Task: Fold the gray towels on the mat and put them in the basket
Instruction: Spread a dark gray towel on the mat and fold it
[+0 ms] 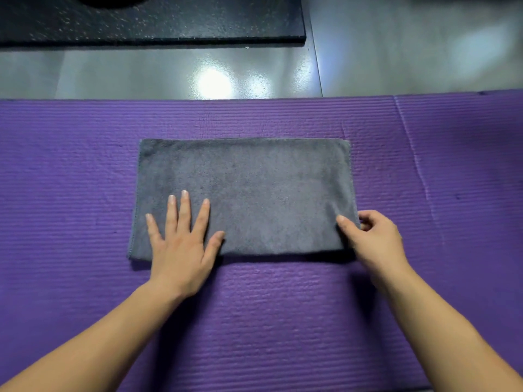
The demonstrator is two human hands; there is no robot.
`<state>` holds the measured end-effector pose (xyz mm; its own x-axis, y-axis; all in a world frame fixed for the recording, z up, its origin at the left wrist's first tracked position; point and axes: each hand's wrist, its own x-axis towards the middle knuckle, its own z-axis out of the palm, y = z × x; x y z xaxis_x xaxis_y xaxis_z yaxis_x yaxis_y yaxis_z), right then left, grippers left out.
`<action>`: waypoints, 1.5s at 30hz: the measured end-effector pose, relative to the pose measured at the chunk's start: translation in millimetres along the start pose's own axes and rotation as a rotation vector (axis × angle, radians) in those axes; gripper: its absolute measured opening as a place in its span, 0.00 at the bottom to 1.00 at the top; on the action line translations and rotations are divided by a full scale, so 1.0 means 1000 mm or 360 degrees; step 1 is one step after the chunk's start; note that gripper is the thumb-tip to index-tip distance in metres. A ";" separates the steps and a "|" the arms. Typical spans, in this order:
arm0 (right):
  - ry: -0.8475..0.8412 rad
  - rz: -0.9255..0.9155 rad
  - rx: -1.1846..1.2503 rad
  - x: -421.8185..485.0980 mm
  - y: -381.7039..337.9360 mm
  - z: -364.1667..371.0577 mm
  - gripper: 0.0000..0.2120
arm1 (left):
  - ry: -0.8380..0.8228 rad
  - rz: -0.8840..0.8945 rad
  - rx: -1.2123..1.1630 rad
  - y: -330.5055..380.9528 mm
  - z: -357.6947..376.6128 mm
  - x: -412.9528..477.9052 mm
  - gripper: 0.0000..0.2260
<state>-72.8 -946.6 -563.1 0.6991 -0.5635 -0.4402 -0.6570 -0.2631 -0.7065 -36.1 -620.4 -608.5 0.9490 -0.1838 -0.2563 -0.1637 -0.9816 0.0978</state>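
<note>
The gray towel [243, 196] lies flat as a rectangle on my purple mat [85, 171]. My left hand [181, 239] rests spread on the towel's near left part, fingers straight. My right hand [370, 236] pinches the towel's right edge near its front corner, thumb on top. Beyond the mat is glossy gray floor [169, 72], then a black speckled slab [152, 21].

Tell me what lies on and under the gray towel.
The left hand lies flat on the gray towel; the right hand pinches its right edge. The purple mat lies under it; anything between is covered.
</note>
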 end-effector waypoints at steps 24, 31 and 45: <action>0.0242 -0.0551 -0.0948 -0.003 -0.001 0.006 0.19 | -0.0012 -0.0105 0.0037 0.012 -0.014 0.002 0.36; -0.0324 -0.1214 -0.1442 0.040 -0.054 0.084 0.30 | -0.0048 0.0004 0.0039 0.028 -0.026 0.061 0.30; -0.0180 -0.1070 -0.1617 0.116 -0.037 0.036 0.40 | 0.0042 -0.0468 -0.0039 -0.039 -0.030 0.073 0.36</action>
<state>42.9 -974.5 -607.7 0.9715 -0.0218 -0.2359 -0.0417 -0.9959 -0.0799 47.3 -593.7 -602.4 0.9615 0.1101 -0.2519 0.1256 -0.9910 0.0463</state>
